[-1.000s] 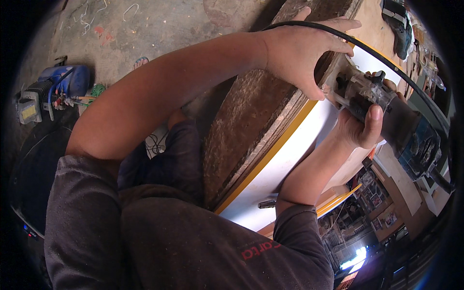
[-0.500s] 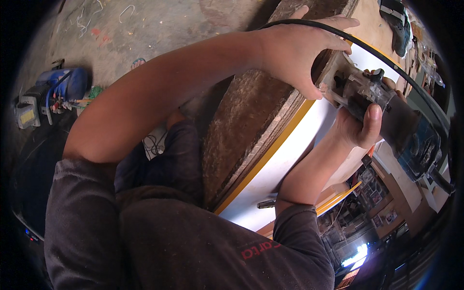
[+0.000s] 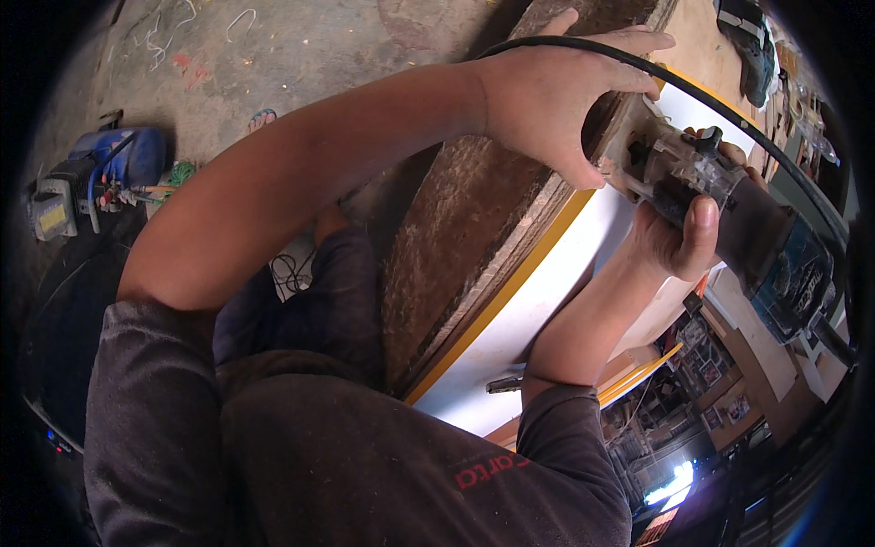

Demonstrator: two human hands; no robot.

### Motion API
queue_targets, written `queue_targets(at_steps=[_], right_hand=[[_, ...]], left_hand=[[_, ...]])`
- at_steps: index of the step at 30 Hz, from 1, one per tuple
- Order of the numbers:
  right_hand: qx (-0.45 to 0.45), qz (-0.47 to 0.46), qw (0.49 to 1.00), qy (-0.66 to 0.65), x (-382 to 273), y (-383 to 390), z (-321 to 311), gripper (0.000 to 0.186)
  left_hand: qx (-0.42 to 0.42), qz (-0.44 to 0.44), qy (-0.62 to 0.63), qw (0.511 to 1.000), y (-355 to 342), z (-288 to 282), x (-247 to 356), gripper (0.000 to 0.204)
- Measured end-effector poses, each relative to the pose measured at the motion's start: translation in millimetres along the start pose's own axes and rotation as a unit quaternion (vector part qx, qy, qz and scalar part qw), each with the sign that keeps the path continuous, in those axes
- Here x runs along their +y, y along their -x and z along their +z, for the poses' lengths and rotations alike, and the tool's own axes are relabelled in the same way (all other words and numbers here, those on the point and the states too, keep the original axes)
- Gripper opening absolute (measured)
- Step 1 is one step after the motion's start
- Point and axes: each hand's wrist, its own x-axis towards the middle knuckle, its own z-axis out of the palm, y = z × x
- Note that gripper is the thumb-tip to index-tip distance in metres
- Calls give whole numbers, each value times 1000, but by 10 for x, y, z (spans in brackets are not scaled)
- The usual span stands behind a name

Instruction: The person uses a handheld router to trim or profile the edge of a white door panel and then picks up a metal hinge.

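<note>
My right hand (image 3: pixel 673 244) is wrapped round a trim router (image 3: pixel 756 214), its thumb along the near side and some fingertips showing on the far side. The router lies tilted, its clear base (image 3: pixel 638 155) against the edge of a white panel (image 3: pixel 556 283) with a yellow edge strip. My left hand (image 3: pixel 547 109) spreads over a rough brown board (image 3: pixel 483 210) beside the router base, thumb and fingers wide apart. A black cord (image 3: pixel 720 105) arcs over the back of this hand. The router's bit is hidden from view.
A blue air compressor (image 3: pixel 118 159) stands on the concrete floor (image 3: pixel 301 46) at the far left. A dark clamp-like piece (image 3: pixel 503 386) sits by the panel near my right elbow. A dark shoe (image 3: pixel 755 68) and clutter lie at the upper right.
My left hand and forearm have shifted very slightly left, and the cord over them moved a little too. The router and my right hand stay nearly in place.
</note>
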Motion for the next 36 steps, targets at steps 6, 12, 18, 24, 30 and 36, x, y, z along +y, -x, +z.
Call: queue_targets(at_steps=[6, 12, 18, 24, 30, 36], right_hand=[[1, -9, 1000, -4, 53, -21, -70, 75], [11, -34, 999, 1, 65, -15, -26, 71], [-114, 82, 988, 66, -90, -76, -364, 65], [-130, 52, 989, 37, -30, -81, -350, 65], [-30, 1, 999, 27, -17, 20, -120, 68], [18, -47, 999, 11, 6, 6, 34, 74]], left_hand=[[-16, -19, -7, 1000, -6, 6, 7, 99], [-18, -10, 7, 1000, -12, 11, -23, 100], [-3, 4, -12, 1000, 11, 18, 16, 100], [-33, -24, -45, 998, -4, 2, 35, 99], [-48, -63, -12, 997, 3, 44, -22, 101], [-40, -33, -82, 995, -3, 87, -99, 101]])
